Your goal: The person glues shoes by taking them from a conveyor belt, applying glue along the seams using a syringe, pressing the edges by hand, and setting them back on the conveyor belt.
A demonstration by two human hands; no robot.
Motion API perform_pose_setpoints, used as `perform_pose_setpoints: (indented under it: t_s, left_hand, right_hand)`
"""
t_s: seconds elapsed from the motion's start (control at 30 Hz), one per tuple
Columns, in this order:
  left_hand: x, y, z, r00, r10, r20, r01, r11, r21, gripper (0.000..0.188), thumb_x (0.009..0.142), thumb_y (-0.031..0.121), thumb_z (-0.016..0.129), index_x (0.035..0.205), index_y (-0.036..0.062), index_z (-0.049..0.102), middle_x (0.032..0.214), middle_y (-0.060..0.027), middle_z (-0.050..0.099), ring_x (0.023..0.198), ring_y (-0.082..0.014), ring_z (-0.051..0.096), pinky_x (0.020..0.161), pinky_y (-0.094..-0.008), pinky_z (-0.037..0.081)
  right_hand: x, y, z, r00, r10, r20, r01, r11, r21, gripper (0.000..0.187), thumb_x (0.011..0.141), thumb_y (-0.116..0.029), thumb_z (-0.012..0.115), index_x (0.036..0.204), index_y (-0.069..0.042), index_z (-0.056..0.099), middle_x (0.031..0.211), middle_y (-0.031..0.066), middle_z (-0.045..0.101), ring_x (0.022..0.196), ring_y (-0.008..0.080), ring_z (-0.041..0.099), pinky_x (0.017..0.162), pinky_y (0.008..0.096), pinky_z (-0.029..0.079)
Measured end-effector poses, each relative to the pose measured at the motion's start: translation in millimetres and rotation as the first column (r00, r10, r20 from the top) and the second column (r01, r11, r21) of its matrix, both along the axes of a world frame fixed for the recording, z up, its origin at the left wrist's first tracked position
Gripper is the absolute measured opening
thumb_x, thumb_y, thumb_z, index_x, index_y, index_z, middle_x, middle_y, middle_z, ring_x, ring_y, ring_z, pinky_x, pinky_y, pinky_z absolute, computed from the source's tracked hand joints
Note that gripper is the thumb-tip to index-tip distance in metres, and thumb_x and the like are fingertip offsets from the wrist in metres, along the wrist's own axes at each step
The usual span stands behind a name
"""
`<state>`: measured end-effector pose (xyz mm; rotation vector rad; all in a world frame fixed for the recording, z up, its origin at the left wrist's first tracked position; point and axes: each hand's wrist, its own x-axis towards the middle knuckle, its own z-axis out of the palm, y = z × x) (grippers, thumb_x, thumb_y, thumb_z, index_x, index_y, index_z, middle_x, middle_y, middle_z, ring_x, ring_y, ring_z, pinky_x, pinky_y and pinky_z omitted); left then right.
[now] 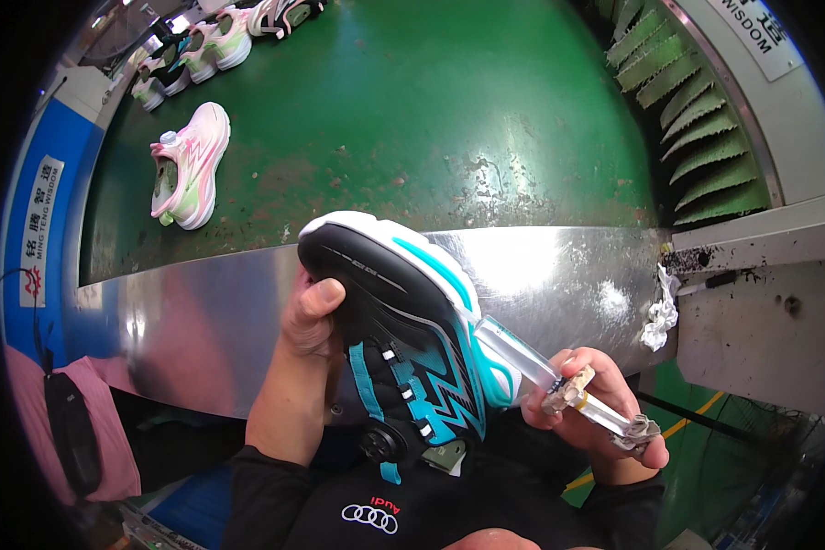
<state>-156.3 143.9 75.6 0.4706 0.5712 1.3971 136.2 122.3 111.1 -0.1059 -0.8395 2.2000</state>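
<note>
A black and teal sneaker point(412, 321) with a white sole is tilted in front of my chest, its toe pointing away. My left hand point(310, 312) grips it by the toe end, thumb over the black upper. In my right hand point(605, 403) is a clear syringe point(520, 351), its rear part wrapped with crumpled pale material and my fingers closed round it. The thin tip meets or nearly meets the sneaker's edge where the white and teal sole joins the upper; exact contact cannot be made out. A round black dial sits near the shoe's opening.
Ahead lies a green conveyor belt point(412, 119) behind a shiny metal ledge point(202, 312). On it are a pink and white sneaker point(197, 165) and several sneakers point(215, 50) farther back. A frayed strip curtain point(706, 128) hangs at right, near a crumpled white tissue point(658, 312).
</note>
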Motion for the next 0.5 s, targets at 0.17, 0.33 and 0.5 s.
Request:
perform_pose_setpoints:
  t_s: [0.17,0.33,0.5]
  left_hand:
    - [6,2,-8,0.995,0.100,0.028,-0.099,0.994,-0.037,0.067,0.068,0.023,0.070,0.126,0.0024,0.047,0.115,-0.0175,0.059,0.104,-0.0304,0.061,0.092,-0.0420,0.050]
    - [5,3,-8,0.994,0.101,0.028,-0.100,0.994,-0.042,0.065,0.070,0.023,0.069,0.127,0.0017,0.046,0.116,-0.0184,0.059,0.104,-0.0315,0.061,0.091,-0.0434,0.050]
    - [0,2,-8,0.997,0.047,0.060,-0.042,0.995,-0.087,0.063,0.072,0.024,0.069,0.127,0.0011,0.047,0.117,-0.0187,0.059,0.104,-0.0315,0.061,0.091,-0.0442,0.051]
  right_hand:
    - [5,-6,-6,1.000,0.001,0.003,-0.001,0.999,-0.043,0.123,0.050,-0.063,0.083,0.136,0.005,0.026,0.116,0.0168,0.044,0.095,0.0165,0.043,0.082,0.0261,0.034]
    - [10,-13,-8,1.000,-0.016,0.017,0.016,1.000,-0.023,0.122,0.052,-0.062,0.082,0.135,0.005,0.026,0.117,0.0155,0.044,0.093,0.0152,0.041,0.078,0.0247,0.033]
    - [18,-21,-9,0.993,0.004,0.120,0.000,1.000,-0.029,0.122,0.052,-0.065,0.081,0.135,0.005,0.026,0.116,0.0146,0.045,0.092,0.0142,0.042,0.077,0.0240,0.033]
